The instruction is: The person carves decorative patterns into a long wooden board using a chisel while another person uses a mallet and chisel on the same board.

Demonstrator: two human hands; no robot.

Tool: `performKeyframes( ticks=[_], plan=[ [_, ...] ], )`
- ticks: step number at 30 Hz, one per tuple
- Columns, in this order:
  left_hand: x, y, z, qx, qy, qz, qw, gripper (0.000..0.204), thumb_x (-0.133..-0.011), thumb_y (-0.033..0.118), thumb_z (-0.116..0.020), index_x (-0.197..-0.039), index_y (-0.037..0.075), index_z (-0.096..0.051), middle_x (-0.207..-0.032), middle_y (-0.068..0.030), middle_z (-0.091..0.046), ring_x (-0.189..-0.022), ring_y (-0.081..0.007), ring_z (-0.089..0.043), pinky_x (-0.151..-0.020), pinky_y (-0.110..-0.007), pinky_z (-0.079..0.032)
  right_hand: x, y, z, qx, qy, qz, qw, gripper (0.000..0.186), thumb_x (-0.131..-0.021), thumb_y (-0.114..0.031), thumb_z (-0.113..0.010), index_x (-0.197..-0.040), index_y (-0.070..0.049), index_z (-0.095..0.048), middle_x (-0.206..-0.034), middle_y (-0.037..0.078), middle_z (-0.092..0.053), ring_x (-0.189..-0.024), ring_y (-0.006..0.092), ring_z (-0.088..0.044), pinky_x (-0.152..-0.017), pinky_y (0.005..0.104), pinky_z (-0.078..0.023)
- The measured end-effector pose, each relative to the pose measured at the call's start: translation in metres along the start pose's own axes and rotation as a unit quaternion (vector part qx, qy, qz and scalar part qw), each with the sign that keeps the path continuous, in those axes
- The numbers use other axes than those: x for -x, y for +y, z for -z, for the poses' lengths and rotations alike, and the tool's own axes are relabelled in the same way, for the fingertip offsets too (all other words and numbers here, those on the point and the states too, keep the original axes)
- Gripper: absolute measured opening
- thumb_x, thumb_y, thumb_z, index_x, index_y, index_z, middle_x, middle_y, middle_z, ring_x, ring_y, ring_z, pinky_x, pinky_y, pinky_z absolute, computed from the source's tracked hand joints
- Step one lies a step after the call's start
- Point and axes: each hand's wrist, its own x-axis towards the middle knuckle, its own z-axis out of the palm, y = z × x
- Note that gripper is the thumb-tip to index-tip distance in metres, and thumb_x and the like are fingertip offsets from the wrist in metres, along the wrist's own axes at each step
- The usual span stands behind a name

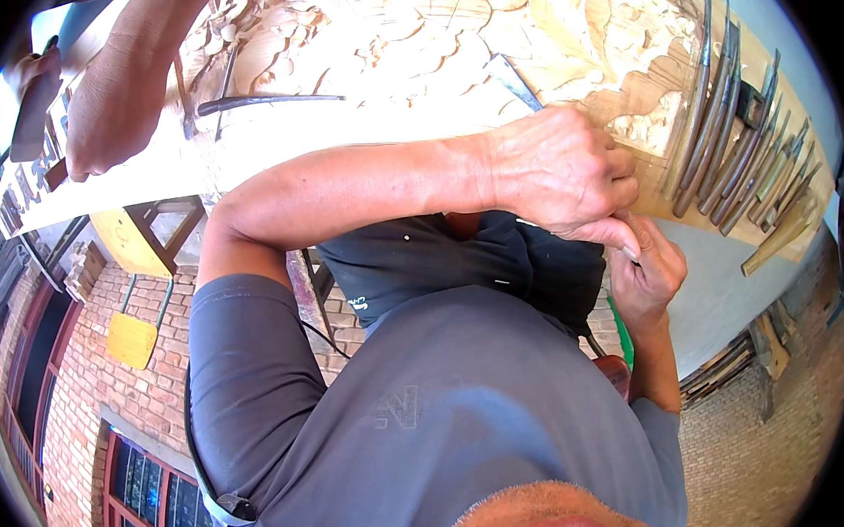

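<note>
My left hand (571, 177) is closed, fingers curled and thumb reaching down against my right hand (649, 264), which is closed below it with bent fingers. What they hold is hidden. A flat steel chisel blade (512, 82) shows just above my left hand, its lower part out of sight behind it; I cannot tell if it is gripped. Beyond lies a pale wooden panel (600, 21) carved with leaves and scrolls. A long slim tool (272, 100) lies on it to the left. A row of chisels and gouges (718, 120) lies at the right.
Another person's forearm and hand (127, 108) reach over the panel at upper left, near more tools. A yellow chair (132, 334) stands on the brick floor at left, a red-framed window (146, 483) below it. Wood offcuts (765, 349) lie beyond the bench at lower right.
</note>
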Motion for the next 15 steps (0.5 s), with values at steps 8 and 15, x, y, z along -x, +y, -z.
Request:
performKeyframes(
  ticks=[8, 15],
  plan=[
    [-0.004, 0.001, 0.0, -0.005, 0.027, 0.047, 0.999, 0.063, -0.096, 0.069, -0.073, -0.075, 0.012, -0.059, -0.075, -0.0055, -0.058, -0.061, -0.0291, -0.063, -0.05, -0.044, -0.051, -0.012, 0.012, 0.004, 0.018, -0.019, 0.032, 0.999, 0.042, -0.085, 0.006, -0.082, -0.126, -0.005, -0.084, -0.087, 0.012, -0.072, -0.069, 0.0281, -0.071, -0.062, 0.037, -0.055],
    [-0.007, 0.001, 0.0, -0.015, 0.052, 0.081, 0.995, 0.065, -0.096, 0.07, -0.073, -0.071, 0.012, -0.058, -0.071, -0.0046, -0.056, -0.059, -0.0272, -0.062, -0.047, -0.043, -0.049, -0.023, 0.015, 0.004, 0.004, -0.011, 0.051, 0.999, 0.043, -0.083, 0.008, -0.083, -0.125, -0.003, -0.084, -0.086, 0.012, -0.071, -0.068, 0.0274, -0.071, -0.062, 0.0365, -0.054]
  ],
)
